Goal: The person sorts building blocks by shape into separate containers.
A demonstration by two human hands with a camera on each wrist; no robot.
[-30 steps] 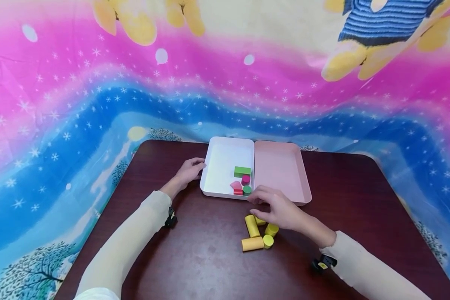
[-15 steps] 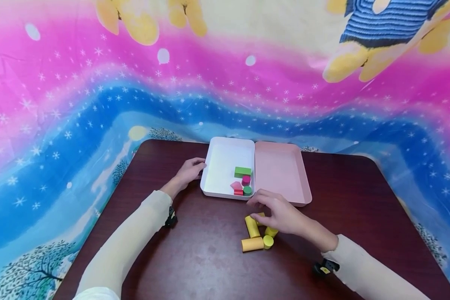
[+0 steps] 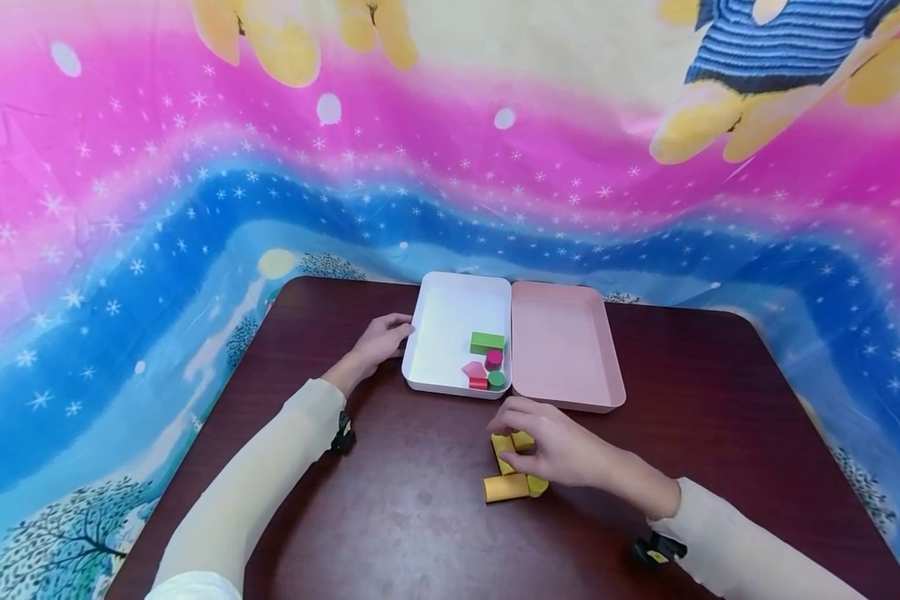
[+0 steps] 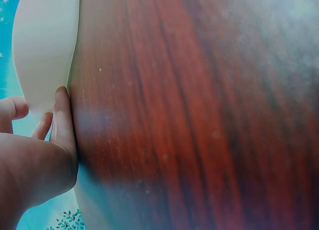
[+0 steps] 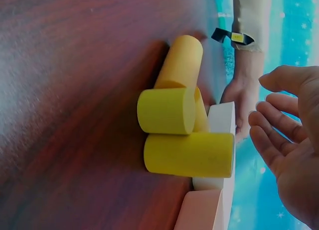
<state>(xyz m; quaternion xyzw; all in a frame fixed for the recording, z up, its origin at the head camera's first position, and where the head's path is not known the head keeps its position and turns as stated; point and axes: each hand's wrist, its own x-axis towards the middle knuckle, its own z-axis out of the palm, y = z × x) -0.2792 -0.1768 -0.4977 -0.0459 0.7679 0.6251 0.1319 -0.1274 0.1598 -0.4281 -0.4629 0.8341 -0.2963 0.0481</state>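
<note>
My left hand (image 3: 382, 340) touches the left wall of the white tray (image 3: 450, 308); in the left wrist view its fingers (image 4: 62, 113) lie along that wall. Over a cluster of yellow blocks hovers my right hand (image 3: 555, 440), fingers loosely bent, nothing between them. The cluster holds an orange-yellow cylinder (image 3: 506, 488) lying down, a second lying cylinder (image 3: 501, 450) and a block (image 3: 523, 441) behind it. In the right wrist view, a lime-yellow cylinder (image 5: 164, 110) and a taller yellow cylinder (image 5: 189, 154) stand beside the hand, which partly covers the cluster in the head view.
A pink tray (image 3: 566, 333) adjoins the white one on its right. Inside the white tray are a green rectangular block (image 3: 487, 342), a magenta cylinder (image 3: 493, 359), a green cylinder (image 3: 497, 381) and pink and red pieces (image 3: 477, 382). A printed cloth (image 3: 450, 167) hangs behind the table.
My right hand has moved back from the trays' front edge and lower over the yellow blocks, covering more of them. My left hand and the blocks stay put.
</note>
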